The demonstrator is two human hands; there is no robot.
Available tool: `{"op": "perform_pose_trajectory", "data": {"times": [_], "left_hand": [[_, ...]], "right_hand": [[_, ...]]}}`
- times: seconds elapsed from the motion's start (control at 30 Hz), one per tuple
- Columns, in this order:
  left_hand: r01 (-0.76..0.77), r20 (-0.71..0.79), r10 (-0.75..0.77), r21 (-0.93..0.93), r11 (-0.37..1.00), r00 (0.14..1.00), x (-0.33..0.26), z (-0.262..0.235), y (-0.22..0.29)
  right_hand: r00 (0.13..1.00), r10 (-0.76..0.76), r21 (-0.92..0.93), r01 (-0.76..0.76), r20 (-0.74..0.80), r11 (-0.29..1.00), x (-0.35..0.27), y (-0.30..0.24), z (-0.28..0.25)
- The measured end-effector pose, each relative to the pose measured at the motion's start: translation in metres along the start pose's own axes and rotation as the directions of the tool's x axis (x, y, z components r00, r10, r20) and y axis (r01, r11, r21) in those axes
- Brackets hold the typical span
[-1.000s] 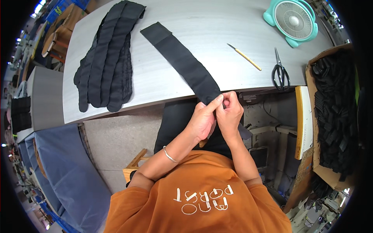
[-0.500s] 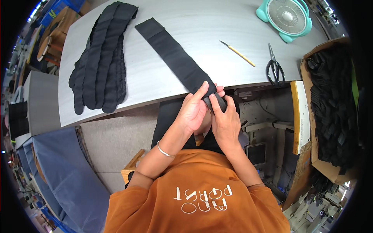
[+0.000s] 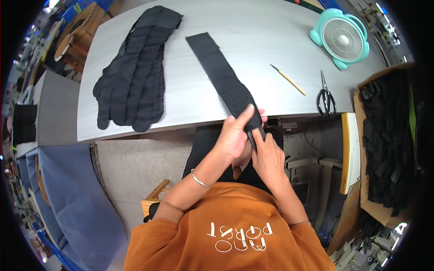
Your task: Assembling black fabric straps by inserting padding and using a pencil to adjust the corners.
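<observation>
A long black fabric strip [image 3: 221, 74] lies slantwise on the grey table [image 3: 190, 106], its near end hanging over the front edge. My left hand [image 3: 235, 135] lies flat over that near end, fingers pressed on the cloth. My right hand [image 3: 266, 156] pinches the same end from below, at the table's edge. Both hands hold the strip just in front of my body.
A pile of black padded fabric pieces [image 3: 133, 77] lies at the table's left. A thin yellow tool [image 3: 288, 80], black scissors [image 3: 325, 95] and a teal fan [image 3: 342, 37] sit at the right. A cardboard box of black pieces [image 3: 384, 135] stands to my right.
The strip's near end and both hands have shifted a little toward me and lower; the left hand now lies flatter over the cloth.
</observation>
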State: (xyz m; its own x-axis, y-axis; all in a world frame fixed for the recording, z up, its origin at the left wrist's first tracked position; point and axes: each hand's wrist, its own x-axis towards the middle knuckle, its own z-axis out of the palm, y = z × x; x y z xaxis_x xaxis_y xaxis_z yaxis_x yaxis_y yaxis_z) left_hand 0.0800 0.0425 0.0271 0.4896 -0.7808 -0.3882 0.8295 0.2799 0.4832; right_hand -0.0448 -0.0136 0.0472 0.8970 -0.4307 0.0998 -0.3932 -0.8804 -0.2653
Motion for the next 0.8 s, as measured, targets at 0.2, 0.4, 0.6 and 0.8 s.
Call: {"op": "perform_pose_trajectory", "data": {"times": [0.2,0.4,0.6,0.8], "left_hand": [[0.066,-0.033,-0.067,-0.039,0.997,0.997,-0.004,0.001,-0.039],[0.103,-0.008,-0.105,-0.096,0.990,0.994,-0.017,0.006,-0.012],[0.039,0.034,-0.042,0.101,0.994,0.999,-0.022,0.008,-0.048],[0.023,-0.024,-0.023,0.001,1.000,0.999,-0.018,0.012,-0.011]], "right_hand": [[0.963,0.239,-0.102,-0.227,0.122,0.969,0.009,-0.003,0.023],[0.988,0.117,0.076,-0.125,0.103,0.989,-0.020,-0.017,-0.020],[0.984,0.161,0.047,-0.165,0.081,0.985,-0.006,0.005,0.008],[0.977,0.154,0.061,-0.164,0.147,0.985,-0.001,-0.018,-0.010]]}}
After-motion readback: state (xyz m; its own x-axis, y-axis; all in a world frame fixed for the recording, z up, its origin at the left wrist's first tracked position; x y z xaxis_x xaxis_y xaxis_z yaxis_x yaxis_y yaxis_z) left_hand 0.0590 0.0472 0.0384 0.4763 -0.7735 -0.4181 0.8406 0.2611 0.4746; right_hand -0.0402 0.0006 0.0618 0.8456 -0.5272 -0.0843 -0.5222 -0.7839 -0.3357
